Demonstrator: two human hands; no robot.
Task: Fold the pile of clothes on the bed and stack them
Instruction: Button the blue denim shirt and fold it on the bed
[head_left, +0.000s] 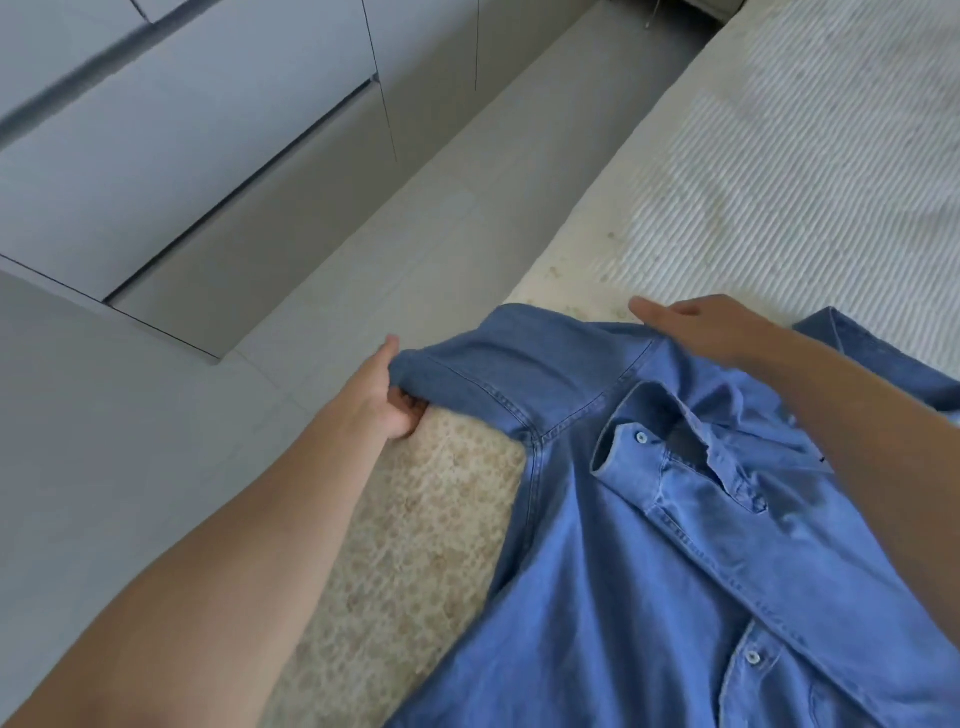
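While left grip (400, 395) pinches shirt (649, 545) sleeve, right hand (711, 327) lies open.

This is a bedroom in a home. A bed (779, 156) fills the right side, made up with a pale, finely ribbed cover, and a beige patterned mattress edge (415, 519) shows along its near side. Across a narrow strip of light grey floor (415, 234) stands a run of plain grey built-in wardrobe fronts (182, 156), flat and handleless, with dark seams between the panels. A blue denim shirt (649, 545) lies spread on the bed, buttoned at the collar.
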